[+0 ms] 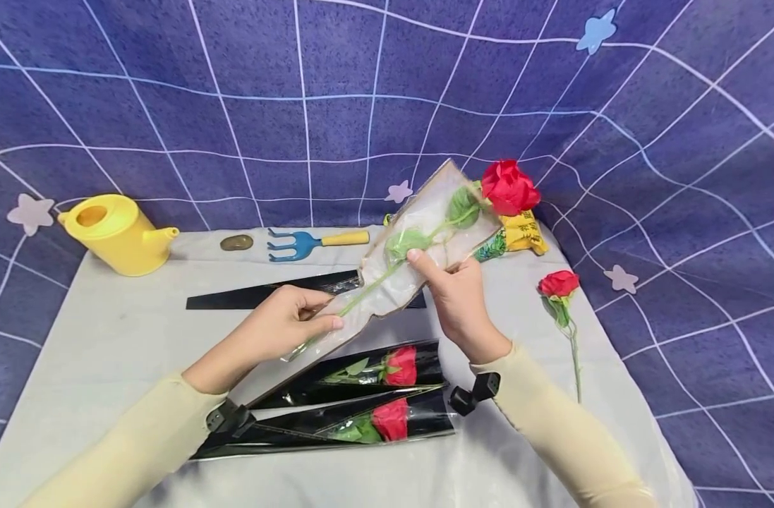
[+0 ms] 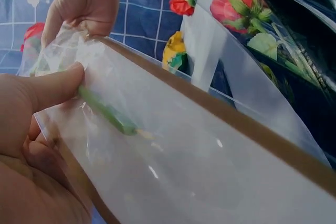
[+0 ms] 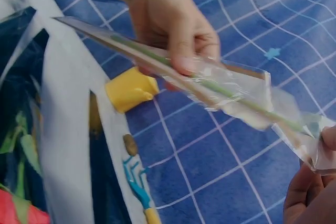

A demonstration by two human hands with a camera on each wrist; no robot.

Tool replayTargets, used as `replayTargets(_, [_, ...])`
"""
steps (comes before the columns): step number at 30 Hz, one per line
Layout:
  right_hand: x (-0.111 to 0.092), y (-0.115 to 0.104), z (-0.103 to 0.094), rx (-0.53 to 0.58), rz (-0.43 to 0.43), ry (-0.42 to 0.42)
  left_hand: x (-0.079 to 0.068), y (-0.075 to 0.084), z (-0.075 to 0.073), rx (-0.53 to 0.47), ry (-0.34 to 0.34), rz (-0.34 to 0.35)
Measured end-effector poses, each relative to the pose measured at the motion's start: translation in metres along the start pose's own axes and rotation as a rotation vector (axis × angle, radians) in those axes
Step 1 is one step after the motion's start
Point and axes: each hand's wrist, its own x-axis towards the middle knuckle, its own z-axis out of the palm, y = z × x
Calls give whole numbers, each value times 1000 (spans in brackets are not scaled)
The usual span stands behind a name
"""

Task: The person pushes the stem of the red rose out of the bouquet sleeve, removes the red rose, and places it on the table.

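Observation:
A red artificial rose (image 1: 509,187) lies in a clear flower sleeve (image 1: 437,192) with a brown edge and pale backing; its bloom stands out past the wide end. My left hand (image 1: 288,323) pinches the sleeve's narrow part around the green stem between thumb and fingers. Higher up, my right hand (image 1: 459,300) grips the sleeve, its thumb pressing near a leaf. In the left wrist view, the stem's cut end (image 2: 128,128) shows through the film. The sleeve is held tilted above the table, bloom up to the right.
Two roses in black sleeves (image 1: 418,416) lie in front. Behind them is another black sleeve (image 1: 234,300), partly covered. A loose rose (image 1: 559,283) lies right. Along the back are a yellow watering can (image 1: 129,243), a stone (image 1: 237,243), a blue hand rake (image 1: 304,245) and a yellow packet (image 1: 523,233).

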Motion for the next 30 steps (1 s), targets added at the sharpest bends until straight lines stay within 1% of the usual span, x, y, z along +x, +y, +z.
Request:
replayTargets(4, [-6,7,6,-86,20,-10,1,0,1,-7,17,10])
replayTargets(11, [-14,18,10,-118,82,-36,0,1,2,0,53,5])
replayTargets(15, [-17,22,11,-138,109,-52,1,0,2,-23,43,6])
replayTargets(18, [-16,22,8,-141,99,-53,2,-1,1,-19,20,-2])
replayTargets(21, [-15,21,3,-118,98,-51,0,-3,-3,13,-5,-20])
replayTargets(25, [-11,15,-4,-69,96,-30,-7,-6,-9,63,-32,-27])
replayTargets(30, [-5,10,-11,-32,91,-28,-18,-14,-14,64,-34,-50])
